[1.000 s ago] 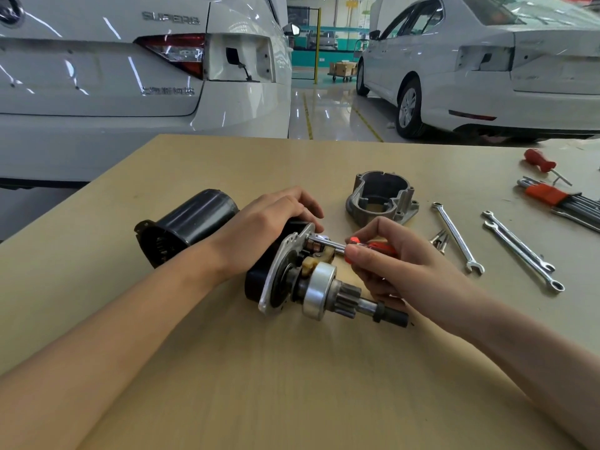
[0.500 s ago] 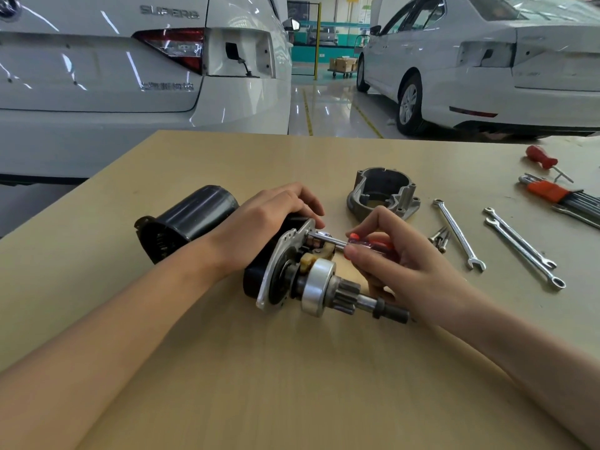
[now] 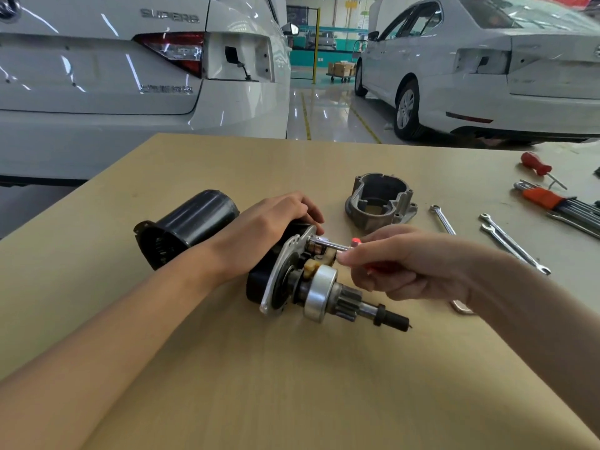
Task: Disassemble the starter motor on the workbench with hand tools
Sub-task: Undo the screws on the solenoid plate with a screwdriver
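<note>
The starter motor lies on its side mid-bench, pinion gear and shaft pointing right toward me. My left hand grips its black body from above, just behind the silver end plate. My right hand pinches a red-handled screwdriver; the metal shank reaches left to the top of the end plate. Most of the red handle is hidden inside my fingers. A separate black cylindrical housing lies to the left, behind my left wrist.
A grey cast nose housing stands behind the motor. Several spanners lie to the right, with an orange hex-key set and a red screwdriver at the far right. Two white cars stand beyond the wooden bench.
My right hand has shifted slightly on the screwdriver handle, with more of the red handle covered. The motor and my left hand have stayed in place.
</note>
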Demonstrator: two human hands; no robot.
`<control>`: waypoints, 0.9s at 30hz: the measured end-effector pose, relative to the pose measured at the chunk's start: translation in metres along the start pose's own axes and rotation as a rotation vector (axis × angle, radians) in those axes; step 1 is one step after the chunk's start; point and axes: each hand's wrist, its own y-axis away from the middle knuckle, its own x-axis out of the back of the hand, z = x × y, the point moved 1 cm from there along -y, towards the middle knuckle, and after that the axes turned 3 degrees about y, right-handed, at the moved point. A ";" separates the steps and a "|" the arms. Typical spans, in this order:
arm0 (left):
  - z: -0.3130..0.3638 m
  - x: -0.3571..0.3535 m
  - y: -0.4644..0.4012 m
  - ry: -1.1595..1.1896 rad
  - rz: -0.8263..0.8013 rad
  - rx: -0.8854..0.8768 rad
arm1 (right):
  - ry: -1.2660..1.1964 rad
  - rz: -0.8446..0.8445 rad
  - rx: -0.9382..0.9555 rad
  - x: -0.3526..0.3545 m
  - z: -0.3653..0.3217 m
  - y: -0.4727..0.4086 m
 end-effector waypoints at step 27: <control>0.002 -0.005 -0.001 -0.042 0.068 0.016 | 1.514 0.779 0.242 -0.027 -0.010 -0.007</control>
